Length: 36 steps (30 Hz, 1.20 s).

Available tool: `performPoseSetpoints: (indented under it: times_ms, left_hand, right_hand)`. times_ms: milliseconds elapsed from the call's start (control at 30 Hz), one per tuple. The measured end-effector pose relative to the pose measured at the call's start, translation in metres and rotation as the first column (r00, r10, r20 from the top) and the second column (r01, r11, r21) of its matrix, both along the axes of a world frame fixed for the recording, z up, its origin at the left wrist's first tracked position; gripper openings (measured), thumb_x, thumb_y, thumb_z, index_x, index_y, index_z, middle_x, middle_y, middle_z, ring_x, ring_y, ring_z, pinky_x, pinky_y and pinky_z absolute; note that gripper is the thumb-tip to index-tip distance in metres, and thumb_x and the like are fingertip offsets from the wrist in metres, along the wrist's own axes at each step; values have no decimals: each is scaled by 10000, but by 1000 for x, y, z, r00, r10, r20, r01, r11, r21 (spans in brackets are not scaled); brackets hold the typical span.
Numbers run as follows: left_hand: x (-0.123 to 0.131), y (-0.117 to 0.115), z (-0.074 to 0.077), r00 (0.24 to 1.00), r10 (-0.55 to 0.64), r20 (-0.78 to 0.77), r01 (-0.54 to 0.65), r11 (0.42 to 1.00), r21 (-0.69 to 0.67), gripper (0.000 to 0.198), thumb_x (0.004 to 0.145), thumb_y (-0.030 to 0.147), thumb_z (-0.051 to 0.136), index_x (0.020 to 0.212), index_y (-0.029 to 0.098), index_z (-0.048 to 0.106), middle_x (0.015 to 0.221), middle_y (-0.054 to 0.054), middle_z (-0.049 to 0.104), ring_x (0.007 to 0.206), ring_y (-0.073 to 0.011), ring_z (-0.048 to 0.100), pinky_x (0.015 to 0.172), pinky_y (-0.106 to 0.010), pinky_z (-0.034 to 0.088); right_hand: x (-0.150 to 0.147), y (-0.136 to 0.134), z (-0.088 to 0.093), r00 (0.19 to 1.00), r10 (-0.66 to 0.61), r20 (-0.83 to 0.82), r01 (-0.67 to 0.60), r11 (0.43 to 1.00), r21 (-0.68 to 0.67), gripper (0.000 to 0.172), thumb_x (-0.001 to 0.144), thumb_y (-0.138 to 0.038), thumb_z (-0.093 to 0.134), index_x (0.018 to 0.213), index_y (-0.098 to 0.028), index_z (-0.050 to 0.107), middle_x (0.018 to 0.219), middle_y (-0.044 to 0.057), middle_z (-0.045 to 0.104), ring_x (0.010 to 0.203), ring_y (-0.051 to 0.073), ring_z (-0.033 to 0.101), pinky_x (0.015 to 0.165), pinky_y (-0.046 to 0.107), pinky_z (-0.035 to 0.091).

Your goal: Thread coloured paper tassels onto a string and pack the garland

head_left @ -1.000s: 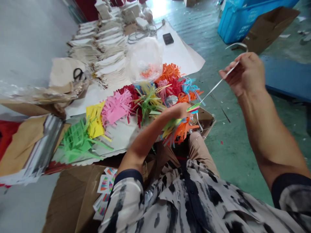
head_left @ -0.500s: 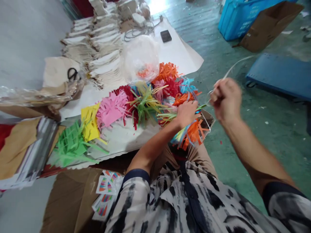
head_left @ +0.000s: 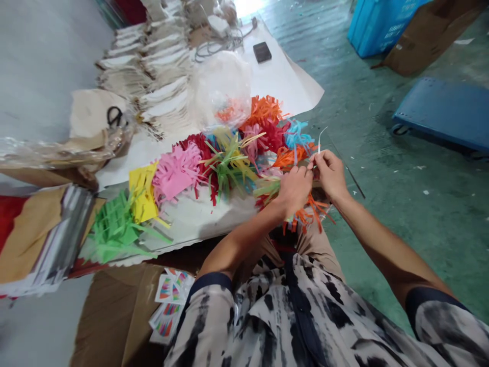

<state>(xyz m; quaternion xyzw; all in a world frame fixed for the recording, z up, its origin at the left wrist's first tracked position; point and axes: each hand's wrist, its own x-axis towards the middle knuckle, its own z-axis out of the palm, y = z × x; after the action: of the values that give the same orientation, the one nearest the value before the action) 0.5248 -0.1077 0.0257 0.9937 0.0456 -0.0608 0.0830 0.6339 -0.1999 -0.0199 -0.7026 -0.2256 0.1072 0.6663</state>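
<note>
My left hand (head_left: 295,189) is closed around a paper tassel (head_left: 267,187), whose pale green and yellow strips stick out to its left. Close beside it, my right hand (head_left: 331,173) pinches a thin white string (head_left: 320,141) that points upward. The fingertips of both hands nearly meet, and the spot between them is partly hidden. Orange fringed paper (head_left: 311,211) hangs below my hands. Left of them lie a green and yellow tassel (head_left: 229,163), a pink fringed bundle (head_left: 178,171), a yellow piece (head_left: 143,193) and a green bundle (head_left: 114,224).
Stacks of off-white bundles (head_left: 164,66) fill the back of the table, with a clear plastic bag (head_left: 219,86) in front. Black scissors (head_left: 113,116) lie at the left. On the floor at the right are a blue crate (head_left: 370,30), a cardboard box (head_left: 424,41) and a blue platform (head_left: 446,112).
My right hand has come in leftward from over the floor to my left hand, bringing the string with it. My left hand keeps its hold on the tassel.
</note>
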Motion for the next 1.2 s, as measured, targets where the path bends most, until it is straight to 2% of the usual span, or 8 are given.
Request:
performPoseSetpoints:
  times_ms: [167, 233, 333, 433, 533, 633, 933, 1200]
  left_hand:
    - [-11, 23, 5, 970, 22, 242, 12, 991, -137, 430, 1012, 389, 697, 1384, 172, 698, 1454, -157, 695, 1366, -327, 613, 1146, -475, 503]
    - [-21, 43, 10, 916, 96, 390, 15, 962, -272, 203, 1030, 336, 665, 1155, 218, 773, 1318, -103, 762, 1252, -258, 678, 1127, -421, 512]
    - [-26, 79, 15, 834, 316, 452, -133, 910, -392, 192, 1026, 179, 591, 1025, 238, 773, 1099, -57, 796, 997, -195, 719, 986, -365, 550]
    - [-18, 104, 12, 853, 345, 392, -285, 936, -205, 165, 964, 208, 680, 1066, 234, 805, 1137, -105, 794, 1107, -275, 694, 967, -419, 545]
    - [-4, 111, 6, 943, 248, 223, -255, 967, 3, 129, 899, 244, 740, 974, 215, 841, 1143, -153, 790, 1150, -345, 678, 941, -468, 545]
    - [6, 117, 9, 954, 216, 206, -225, 974, 23, 172, 884, 184, 701, 938, 212, 862, 1119, -154, 807, 1133, -346, 704, 974, -486, 548]
    - [15, 193, 63, 816, 407, 410, -153, 837, -526, 186, 759, 215, 887, 943, 242, 880, 832, -16, 823, 818, -198, 737, 885, -347, 608]
    - [8, 195, 83, 733, 487, 476, -24, 717, -697, 125, 780, 190, 908, 892, 197, 852, 841, -46, 826, 759, -158, 739, 761, -300, 610]
  right_hand:
    - [-5, 3, 10, 977, 45, 210, -30, 997, -77, 368, 1092, -546, 556, 878, -266, 660, 863, 19, 717, 757, 192, 608, 744, 366, 455]
    - [-6, 4, 10, 974, 59, 217, -34, 993, -113, 384, 1092, -554, 547, 867, -263, 658, 854, 21, 727, 730, 192, 593, 732, 369, 438]
    - [-9, 7, 7, 981, 45, 191, -21, 992, -127, 390, 1085, -574, 550, 878, -260, 653, 833, 20, 737, 698, 192, 571, 703, 364, 412]
    - [-13, 10, 6, 973, 38, 226, -14, 994, -109, 391, 1105, -548, 527, 875, -256, 648, 845, 17, 727, 719, 191, 572, 715, 365, 405]
    - [-15, 14, 12, 965, 42, 260, -19, 996, -89, 395, 1107, -560, 529, 884, -264, 666, 865, 20, 713, 764, 202, 590, 733, 372, 415]
    - [-10, 19, 20, 976, 22, 218, -13, 999, -42, 421, 1074, -626, 563, 875, -269, 663, 843, 21, 701, 750, 204, 579, 711, 368, 423]
    - [22, 44, 35, 994, -40, 97, 28, 992, 122, 416, 1011, -647, 681, 867, -257, 683, 665, -19, 465, 572, 139, 407, 561, 321, 303]
    - [31, 52, 50, 989, -55, 134, 39, 992, 119, 571, 984, -810, 632, 865, -257, 711, 571, -46, 364, 497, 120, 313, 519, 319, 239]
